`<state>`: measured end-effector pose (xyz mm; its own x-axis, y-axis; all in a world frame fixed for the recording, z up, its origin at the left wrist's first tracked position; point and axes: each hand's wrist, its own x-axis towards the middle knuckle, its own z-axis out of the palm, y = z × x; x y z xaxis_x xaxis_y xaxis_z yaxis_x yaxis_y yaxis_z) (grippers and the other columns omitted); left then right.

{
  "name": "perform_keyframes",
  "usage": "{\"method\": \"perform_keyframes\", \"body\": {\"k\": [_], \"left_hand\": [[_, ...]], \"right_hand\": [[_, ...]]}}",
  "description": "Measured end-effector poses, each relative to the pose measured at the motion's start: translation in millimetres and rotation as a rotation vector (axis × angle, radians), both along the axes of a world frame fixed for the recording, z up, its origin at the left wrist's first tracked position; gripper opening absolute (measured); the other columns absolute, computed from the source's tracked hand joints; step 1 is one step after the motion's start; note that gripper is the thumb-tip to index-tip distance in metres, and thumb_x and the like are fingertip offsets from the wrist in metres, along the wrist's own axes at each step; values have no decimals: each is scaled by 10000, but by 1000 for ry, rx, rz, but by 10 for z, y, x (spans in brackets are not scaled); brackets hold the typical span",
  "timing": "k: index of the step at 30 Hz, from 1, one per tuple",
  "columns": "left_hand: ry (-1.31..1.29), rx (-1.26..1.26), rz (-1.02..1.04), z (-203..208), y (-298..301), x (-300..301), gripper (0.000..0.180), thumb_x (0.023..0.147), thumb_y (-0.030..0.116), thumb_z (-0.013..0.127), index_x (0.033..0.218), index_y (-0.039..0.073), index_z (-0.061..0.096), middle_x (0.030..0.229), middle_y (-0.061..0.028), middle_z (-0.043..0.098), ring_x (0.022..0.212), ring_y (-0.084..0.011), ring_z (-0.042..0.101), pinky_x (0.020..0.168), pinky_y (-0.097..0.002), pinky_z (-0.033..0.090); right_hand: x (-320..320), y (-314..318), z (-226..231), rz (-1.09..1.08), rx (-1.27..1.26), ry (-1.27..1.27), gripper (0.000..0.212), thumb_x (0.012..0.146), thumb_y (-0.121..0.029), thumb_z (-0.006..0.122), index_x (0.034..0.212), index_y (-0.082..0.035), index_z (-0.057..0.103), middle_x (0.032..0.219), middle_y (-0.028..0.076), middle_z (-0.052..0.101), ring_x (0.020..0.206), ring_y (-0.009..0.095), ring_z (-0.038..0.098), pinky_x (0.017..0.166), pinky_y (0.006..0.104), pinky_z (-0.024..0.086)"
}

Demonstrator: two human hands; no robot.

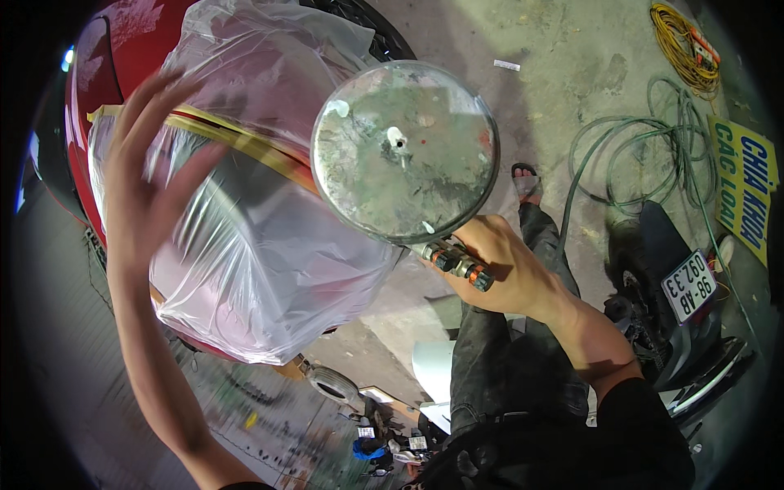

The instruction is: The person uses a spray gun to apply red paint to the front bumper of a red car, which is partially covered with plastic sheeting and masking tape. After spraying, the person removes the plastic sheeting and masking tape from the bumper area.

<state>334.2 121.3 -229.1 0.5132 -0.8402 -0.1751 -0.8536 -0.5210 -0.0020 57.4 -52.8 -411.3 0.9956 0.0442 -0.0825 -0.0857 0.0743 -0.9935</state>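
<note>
The right hand [505, 265] is curled firmly around a spray gun [452, 263], whose grip is mostly hidden by the fingers; two dark knobs with orange rings stick out beside the knuckles. The gun is held up off the floor near the centre of the view, just beside a red car body [88, 61], with its round cup [406, 151] on top, the lid smeared with white, green and reddish paint around a small central hole. The left hand [151, 155] is raised and open, fingers spread and blurred, with nothing seen in its grasp; whether it touches the clear plastic sheeting [253, 245] behind it cannot be told. Yellow masking tape [245, 140] crosses the sheeting. As for writing, a yellow sign [745, 184] at the far right carries two lines of bold capitals turned sideways, and a motorbike [641, 327] below it bears a white licence plate [690, 286] with two rows of black characters. A small white strip [506, 65] on the concrete floor [457, 33] has marks too small to read. A green hose [709, 208] lies looped near the sign.
</note>
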Motion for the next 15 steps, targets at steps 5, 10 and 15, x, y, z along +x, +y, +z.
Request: {"method": "perform_keyframes", "body": {"k": [5,10,15], "left_hand": [[-185,522,-184,-785,-100,550,999,538,587,902,1435,326,550,1575,-119,402,1498,-346,276,1240,-571,189],[-244,558,-281,-1089,-164,724,1072,446,743,847,1413,378,564,1579,-94,403,1506,-341,261,1259,-563,121],[-233,578,-295,-1014,-216,676,1028,488,810,780,1396,369,584,1560,-93,427,1495,-338,284,1255,-564,134]], "right_hand": [[21,16,-1,52,150,-5,354,820,39,637,1146,53,499,795,254,651,696,415,670,569,433,481],[31,-11,-149,11,130,-56,369,847,11,645,1184,52,499,773,245,644,674,406,670,563,430,482],[48,-18,-165,42,173,8,344,853,7,646,1160,51,499,769,244,644,674,410,670,560,431,480]]}}
